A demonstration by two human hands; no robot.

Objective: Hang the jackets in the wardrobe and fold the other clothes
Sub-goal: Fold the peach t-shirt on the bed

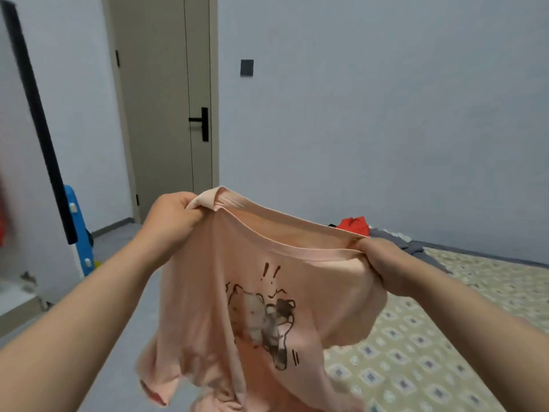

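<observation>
A pale pink T-shirt with a cartoon print hangs in the air in front of me, held up at its top edge. My left hand grips one end of that edge, bunched between fingers and thumb. My right hand grips the other end, slightly lower. The shirt's body and sleeves hang loose below, over the floor and the bed's edge. A red garment lies at the far end of the bed, next to a dark grey garment.
A bed with a patterned cover fills the lower right. A shut beige door stands ahead. On the left is a white panel with a black bar, and a blue object leans behind it. Grey floor runs between.
</observation>
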